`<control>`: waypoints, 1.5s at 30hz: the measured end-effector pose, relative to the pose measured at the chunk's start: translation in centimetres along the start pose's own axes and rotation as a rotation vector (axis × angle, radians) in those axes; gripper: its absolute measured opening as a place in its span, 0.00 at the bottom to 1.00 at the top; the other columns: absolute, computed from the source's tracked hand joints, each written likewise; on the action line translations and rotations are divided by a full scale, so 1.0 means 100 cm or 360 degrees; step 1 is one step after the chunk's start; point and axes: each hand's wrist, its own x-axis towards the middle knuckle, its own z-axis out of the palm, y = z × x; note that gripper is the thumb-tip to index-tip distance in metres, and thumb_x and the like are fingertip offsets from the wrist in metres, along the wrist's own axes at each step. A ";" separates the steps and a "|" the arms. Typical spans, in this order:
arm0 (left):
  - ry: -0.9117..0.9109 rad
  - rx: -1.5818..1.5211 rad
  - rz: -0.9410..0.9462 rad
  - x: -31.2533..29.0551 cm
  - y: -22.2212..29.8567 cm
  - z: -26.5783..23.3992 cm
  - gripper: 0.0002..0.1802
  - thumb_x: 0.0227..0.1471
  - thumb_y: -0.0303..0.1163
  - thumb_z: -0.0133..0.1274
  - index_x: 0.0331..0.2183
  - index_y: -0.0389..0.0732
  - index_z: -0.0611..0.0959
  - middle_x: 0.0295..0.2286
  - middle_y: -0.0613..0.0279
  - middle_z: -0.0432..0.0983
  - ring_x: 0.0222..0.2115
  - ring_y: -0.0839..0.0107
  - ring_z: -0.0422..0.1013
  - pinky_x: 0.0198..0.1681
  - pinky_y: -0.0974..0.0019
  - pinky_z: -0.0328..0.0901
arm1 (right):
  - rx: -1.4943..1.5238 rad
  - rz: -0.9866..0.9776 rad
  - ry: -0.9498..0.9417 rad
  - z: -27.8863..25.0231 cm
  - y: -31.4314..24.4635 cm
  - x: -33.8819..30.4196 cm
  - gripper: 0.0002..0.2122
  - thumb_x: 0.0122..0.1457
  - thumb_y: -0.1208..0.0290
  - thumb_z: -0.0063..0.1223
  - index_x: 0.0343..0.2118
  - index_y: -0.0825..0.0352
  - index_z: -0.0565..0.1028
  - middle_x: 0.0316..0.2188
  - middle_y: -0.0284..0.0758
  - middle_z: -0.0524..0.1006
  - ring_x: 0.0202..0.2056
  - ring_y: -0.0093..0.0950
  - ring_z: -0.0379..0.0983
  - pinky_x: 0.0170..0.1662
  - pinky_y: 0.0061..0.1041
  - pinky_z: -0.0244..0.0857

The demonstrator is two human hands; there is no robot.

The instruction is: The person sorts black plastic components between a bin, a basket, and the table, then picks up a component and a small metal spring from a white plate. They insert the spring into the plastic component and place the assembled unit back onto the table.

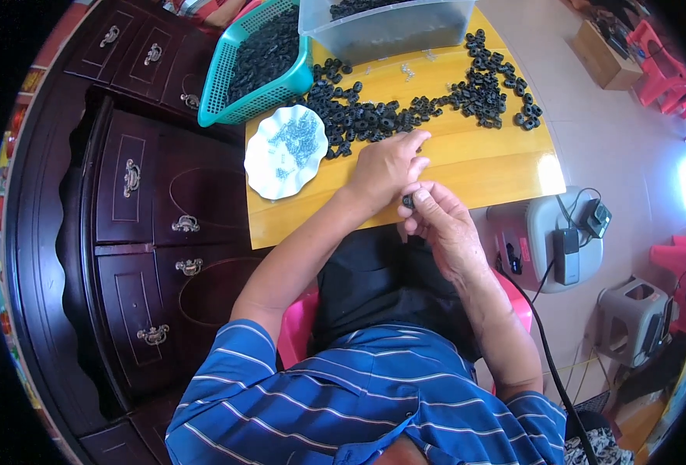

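My right hand (445, 221) is closed, thumb and fingertips pinching a small black plastic part (408, 201) just over the table's near edge. Right beside it, my left hand (388, 167) reaches over the yellow table (482, 170) with two fingertips stretched to the right and apart. Its other fingers are hidden under the hand. Just beyond lie loose black plastic parts (370, 118), heaped and strewn across the table. To the left of my left hand, a white scalloped plate (259, 172) holds many tiny clear or silvery pieces.
A green basket (216, 97) full of black parts sits at the far left, next to a clear plastic bin (389, 40). Dark wooden cabinets (134, 194) line the left side. On the right, a grey stool (544, 232) carries a power bank-like box and cables.
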 end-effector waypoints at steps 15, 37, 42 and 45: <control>-0.0051 -0.0015 -0.0061 -0.005 -0.007 -0.008 0.09 0.52 0.33 0.55 0.34 0.39 0.79 0.29 0.51 0.76 0.32 0.50 0.75 0.35 0.51 0.70 | -0.0026 0.0012 0.0004 0.001 0.001 -0.001 0.09 0.68 0.64 0.47 0.42 0.62 0.75 0.31 0.24 0.77 0.26 0.11 0.66 0.30 0.11 0.56; -0.0034 -0.0152 -0.0192 -0.020 -0.010 -0.024 0.10 0.50 0.32 0.58 0.35 0.39 0.78 0.27 0.56 0.77 0.29 0.56 0.76 0.32 0.56 0.69 | -0.0073 0.0066 -0.0006 0.003 0.002 -0.001 0.09 0.67 0.67 0.49 0.46 0.63 0.74 0.33 0.26 0.78 0.28 0.12 0.68 0.33 0.12 0.60; -0.0040 -0.0085 -0.0201 -0.014 -0.012 -0.019 0.12 0.50 0.34 0.59 0.36 0.40 0.80 0.27 0.56 0.77 0.29 0.57 0.76 0.31 0.58 0.70 | -0.0066 0.0065 -0.0003 0.001 0.002 0.000 0.09 0.67 0.69 0.48 0.46 0.67 0.72 0.33 0.32 0.78 0.28 0.17 0.70 0.37 0.21 0.68; 0.0002 -0.0079 -0.0179 -0.010 -0.009 -0.015 0.12 0.50 0.37 0.60 0.34 0.40 0.82 0.27 0.57 0.77 0.29 0.57 0.76 0.31 0.58 0.70 | -0.0079 0.0063 -0.0008 0.000 0.002 0.000 0.09 0.67 0.69 0.48 0.46 0.67 0.72 0.33 0.32 0.78 0.28 0.17 0.70 0.37 0.21 0.68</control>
